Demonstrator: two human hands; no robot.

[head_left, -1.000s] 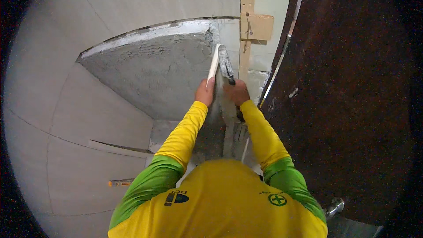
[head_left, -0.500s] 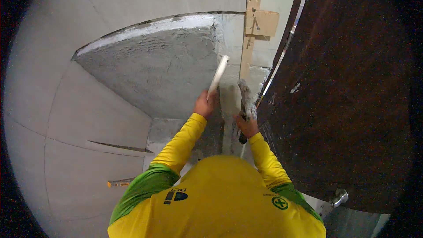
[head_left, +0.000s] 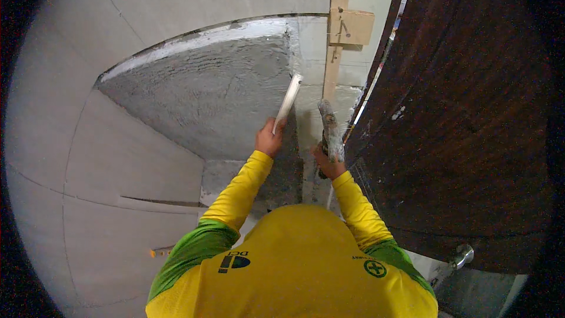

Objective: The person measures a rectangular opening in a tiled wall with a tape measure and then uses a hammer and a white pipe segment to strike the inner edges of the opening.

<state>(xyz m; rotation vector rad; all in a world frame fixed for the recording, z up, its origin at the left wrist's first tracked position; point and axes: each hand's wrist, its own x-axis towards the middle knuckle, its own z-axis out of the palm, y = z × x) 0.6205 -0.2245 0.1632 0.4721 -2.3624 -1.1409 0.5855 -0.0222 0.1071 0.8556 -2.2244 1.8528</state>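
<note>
My left hand (head_left: pixel 269 139) is closed round the lower end of a white, flat-edged strip (head_left: pixel 288 101) with a small hole near its tip. The strip slants up and to the right, over the edge of a grey mortar-coated patch (head_left: pixel 206 91). To its right, my right hand (head_left: pixel 328 164) grips a mortar-crusted trowel (head_left: pixel 332 132), seen nearly edge-on, with the dark handle partly hidden by the fingers. The trowel sits just below an upright wooden batten (head_left: pixel 331 76). Ridged marks run across the upper part of the mortar.
A wood block (head_left: pixel 356 27) with nails is fixed to the batten. At the right stands a dark brown door (head_left: pixel 459 123) with a metal knob (head_left: pixel 463 256). Large grey tiles (head_left: pixel 129 141) border the mortar. A yellow-handled tool (head_left: pixel 160 253) lies at the lower left, partly behind my sleeve.
My left hand and the strip have shifted slightly left. The trowel has turned a little, showing more of its crusted side. The whole view has moved slightly; both grips are the same.
</note>
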